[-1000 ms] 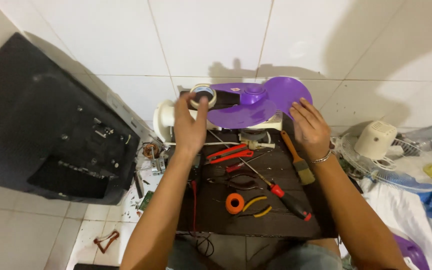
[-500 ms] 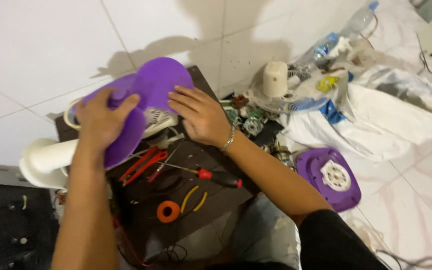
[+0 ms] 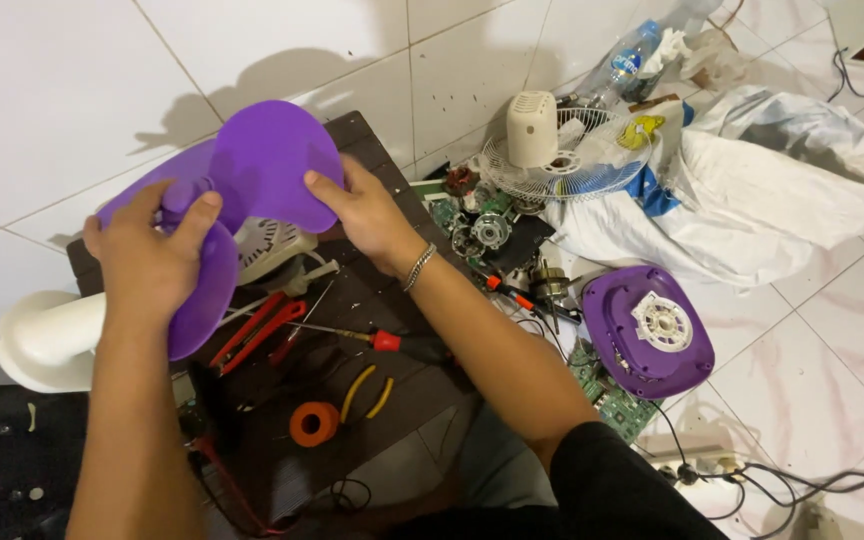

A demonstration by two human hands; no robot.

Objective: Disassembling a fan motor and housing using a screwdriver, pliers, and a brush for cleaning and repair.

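Note:
I hold a purple fan blade [image 3: 272,165] over a dark work mat [image 3: 352,300] on the tiled floor. My left hand [image 3: 152,255] grips the blade's hub and near lobe. My right hand [image 3: 362,215], with a metal bracelet on the wrist, grips the edge of the upper lobe. Under the blade show a white motor housing [image 3: 272,245] and a white fan stand tube [image 3: 47,340]. On the mat lie red pliers [image 3: 257,330], a red-handled screwdriver [image 3: 382,340], an orange tape roll [image 3: 314,423] and yellow-handled pliers [image 3: 367,392].
A purple fan base [image 3: 647,330] lies upside down at right beside a green circuit board [image 3: 607,395]. A white fan grille [image 3: 572,150] with a cream motor cover, a plastic bottle [image 3: 627,60], white cloth [image 3: 772,190], small motor parts [image 3: 487,230] and cables [image 3: 752,475] crowd the right side.
My head has turned right, so the mat slid left in view. Both hands have lifted the purple blade off the motor, and my right hand has moved from the mat to the blade.

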